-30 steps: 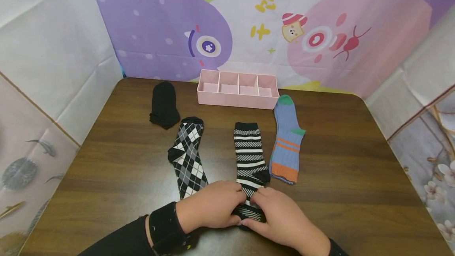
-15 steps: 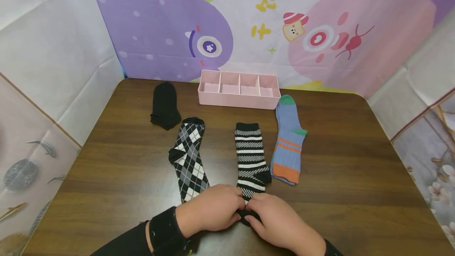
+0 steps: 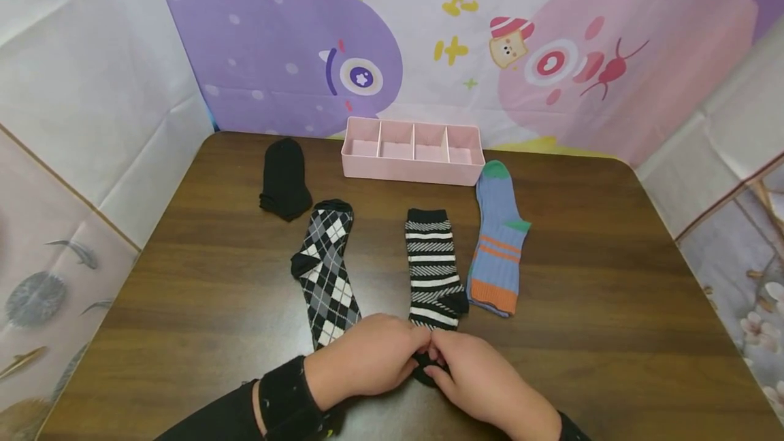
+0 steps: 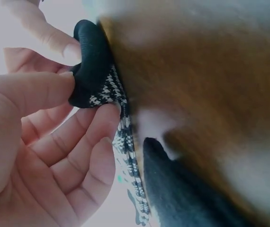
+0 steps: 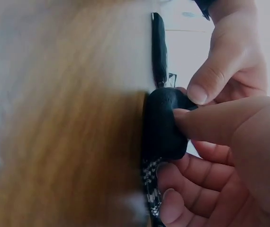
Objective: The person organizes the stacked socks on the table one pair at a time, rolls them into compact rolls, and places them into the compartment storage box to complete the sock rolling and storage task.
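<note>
A black-and-white striped sock (image 3: 430,264) lies lengthwise in front of me, its cuff pointing away. My left hand (image 3: 370,356) and right hand (image 3: 484,373) meet over its near end, fingertips close together. The left wrist view shows the black toe (image 4: 94,61) bent up off the wood, pinched between thumb and fingers of the left hand. In the right wrist view, the right thumb (image 5: 206,118) presses on that toe from the near side with fingers beneath. Left of it lies an argyle sock (image 3: 331,271), its lower end hidden behind my left hand.
Blue socks (image 3: 499,243) with orange and green parts lie just right of the striped one. Black socks (image 3: 284,179) are at the back left. A pink divided box (image 3: 413,170) stands at the table's (image 3: 588,257) far edge, before a cartoon-print cloth (image 3: 441,94).
Both hands have drawn closer together over the sock's near end until the fingertips meet. Less of the toe end shows between them. The other socks and the box stay put.
</note>
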Demonstrator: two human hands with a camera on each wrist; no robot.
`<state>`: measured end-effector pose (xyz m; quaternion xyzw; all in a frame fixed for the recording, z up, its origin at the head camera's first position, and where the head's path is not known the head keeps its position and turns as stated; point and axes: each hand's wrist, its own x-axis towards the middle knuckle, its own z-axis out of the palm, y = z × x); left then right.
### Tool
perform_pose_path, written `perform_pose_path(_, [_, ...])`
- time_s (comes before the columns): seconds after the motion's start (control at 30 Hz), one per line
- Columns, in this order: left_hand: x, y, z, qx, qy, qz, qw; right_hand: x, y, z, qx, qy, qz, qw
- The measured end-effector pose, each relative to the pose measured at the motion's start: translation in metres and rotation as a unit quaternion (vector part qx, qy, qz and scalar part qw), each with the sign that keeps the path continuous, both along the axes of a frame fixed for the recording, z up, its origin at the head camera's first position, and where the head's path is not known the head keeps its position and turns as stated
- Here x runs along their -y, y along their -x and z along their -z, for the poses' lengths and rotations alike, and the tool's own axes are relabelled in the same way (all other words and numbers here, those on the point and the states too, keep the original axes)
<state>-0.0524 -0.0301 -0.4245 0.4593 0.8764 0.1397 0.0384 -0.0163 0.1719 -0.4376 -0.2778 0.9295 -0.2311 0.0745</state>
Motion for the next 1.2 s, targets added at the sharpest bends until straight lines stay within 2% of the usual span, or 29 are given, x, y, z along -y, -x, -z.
perform_pose_path(0.43, [-0.0024, 0.0001, 0.0025, -0.024, 0.005, 0.000, 0.9997, 0.0010, -0.0044, 0.0001, -0.043, -0.025, -0.028, 0.9984])
perform_pose_path(0.7, [-0.0031, 0.0007, 0.0026, -0.017, 0.018, -0.002, 0.9997, 0.0003, -0.0006, 0.0009, -0.064, -0.032, -0.040, 0.9966])
perform_pose_path(0.8, [-0.0028, 0.0010, 0.0011, -0.007, 0.026, 0.007, 0.9996, 0.0000, 0.0005, 0.0001, -0.042, -0.018, -0.034, 0.9984])
perform_pose_path(1.0, [-0.0034, 0.0001, -0.0016, -0.007, 0.049, 0.010, 0.9987, -0.0022, 0.0043, -0.0013, 0.037, 0.024, -0.009, 0.9990])
perform_pose_path(1.2, [-0.0044, -0.0021, 0.0007, -0.032, 0.040, 0.005, 0.9987, -0.0026, 0.0047, -0.0006, 0.045, 0.021, -0.002, 0.9987])
